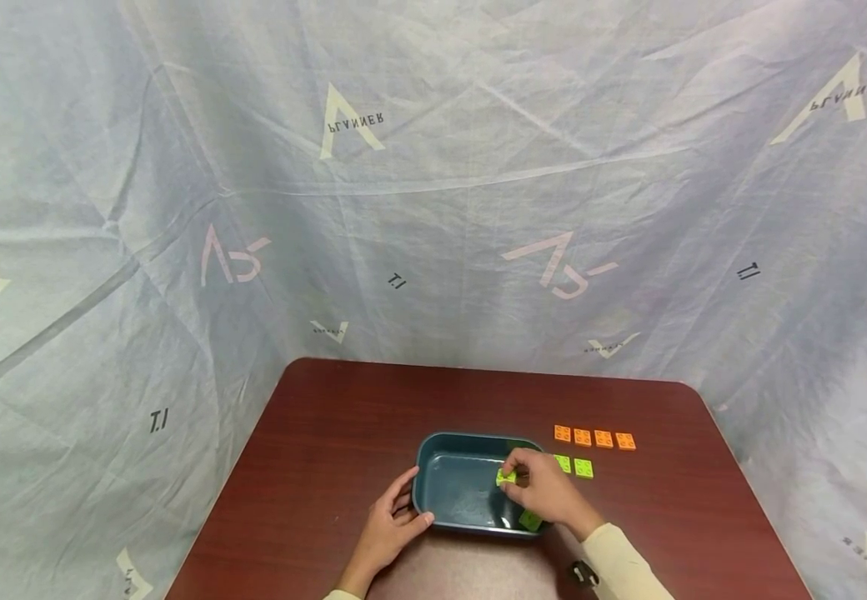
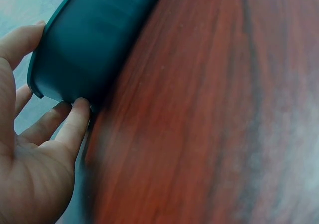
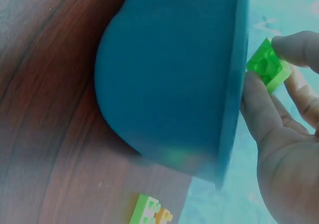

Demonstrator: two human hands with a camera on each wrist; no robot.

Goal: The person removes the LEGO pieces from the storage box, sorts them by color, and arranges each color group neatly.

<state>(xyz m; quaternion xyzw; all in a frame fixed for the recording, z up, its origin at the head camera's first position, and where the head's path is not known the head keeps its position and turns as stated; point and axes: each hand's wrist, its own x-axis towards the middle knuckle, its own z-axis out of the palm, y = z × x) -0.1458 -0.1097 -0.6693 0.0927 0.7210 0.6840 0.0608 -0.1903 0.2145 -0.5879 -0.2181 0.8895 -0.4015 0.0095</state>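
My left hand (image 1: pixel 390 527) grips the left end of a dark teal plastic tray (image 1: pixel 448 527), thumb at the front rim and fingers along the side. In the left wrist view, fingertips (image 2: pixel 81 104) press the tray's outer wall (image 2: pixel 89 50). My right hand (image 1: pixel 549 492) pinches a lime-green toy building block (image 1: pixel 506 477) over the right half of the tray. The right wrist view shows that block's hollow underside (image 3: pixel 266 64) between thumb and fingers, just past the rim. Another green block (image 1: pixel 530 521) lies inside the tray's front right corner.
Two green blocks (image 1: pixel 583 468) lie on the table right of the tray, one partly behind my right hand. Behind them is a row of several orange blocks (image 1: pixel 603 438). The reddish-brown table (image 1: pixel 313 467) ends at a grey-white printed cloth (image 1: pixel 433 250).
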